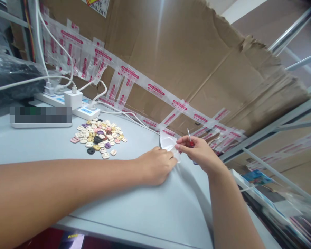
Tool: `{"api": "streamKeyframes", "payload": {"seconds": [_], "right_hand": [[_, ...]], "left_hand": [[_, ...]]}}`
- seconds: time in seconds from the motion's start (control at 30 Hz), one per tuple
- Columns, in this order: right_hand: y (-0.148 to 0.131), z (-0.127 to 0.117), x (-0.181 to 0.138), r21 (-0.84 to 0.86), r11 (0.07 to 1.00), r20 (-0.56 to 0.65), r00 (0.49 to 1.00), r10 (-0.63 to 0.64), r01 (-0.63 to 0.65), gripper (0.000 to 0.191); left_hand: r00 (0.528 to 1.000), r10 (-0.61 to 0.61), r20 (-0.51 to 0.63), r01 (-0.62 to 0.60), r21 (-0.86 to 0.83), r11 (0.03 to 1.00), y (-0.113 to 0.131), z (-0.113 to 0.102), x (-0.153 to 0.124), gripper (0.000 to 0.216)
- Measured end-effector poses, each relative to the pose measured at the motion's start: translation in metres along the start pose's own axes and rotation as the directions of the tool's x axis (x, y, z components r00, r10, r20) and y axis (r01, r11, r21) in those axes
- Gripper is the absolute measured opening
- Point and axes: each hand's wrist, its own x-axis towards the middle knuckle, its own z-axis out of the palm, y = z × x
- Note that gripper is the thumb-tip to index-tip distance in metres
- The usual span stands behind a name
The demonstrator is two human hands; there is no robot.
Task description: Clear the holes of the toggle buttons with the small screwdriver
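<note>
My left hand (158,166) is closed at the lower edge of a small white, crinkled sheet or bag (168,141); I cannot tell whether it is paper or plastic. On the other side, my right hand (200,152) has thumb and fingertips pinched at that white piece's right edge. A slim tool with a thin metal shaft and a red part (191,143) pokes up between the right hand's fingers; its exact kind is unclear. Left of both hands lies a loose heap of small two-holed buttons (100,135), mostly cream, with some pink, purple, yellow, brown and black.
Behind the heap, a white power strip (86,112) holds a white charger (73,99) and several cables. A blurred-out object (41,117) sits at left. Taped cardboard (171,69) walls the back of the grey table (145,211). Metal shelf bars (274,121) stand at right.
</note>
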Motion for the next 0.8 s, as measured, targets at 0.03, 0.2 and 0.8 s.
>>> {"api": "streamKeyframes", "payload": {"seconds": [0.03, 0.2, 0.8], "right_hand": [[0.000, 0.000, 0.000, 0.002, 1.000, 0.011, 1.000, 0.004, -0.004, 0.036], [-0.001, 0.001, 0.000, 0.018, 1.000, 0.051, 0.999, 0.016, -0.017, 0.030], [-0.017, 0.005, -0.009, -0.076, 0.996, 0.242, 0.968, 0.067, -0.050, 0.023]], "left_hand": [[1.000, -0.008, 0.011, 0.009, -0.017, 1.000, 0.000, -0.001, 0.000, 0.023], [0.997, -0.067, 0.048, 0.072, -0.124, 0.990, 0.001, -0.003, 0.000, 0.028], [0.981, -0.170, 0.094, 0.186, -0.197, 0.963, -0.002, -0.007, -0.006, 0.048]]}}
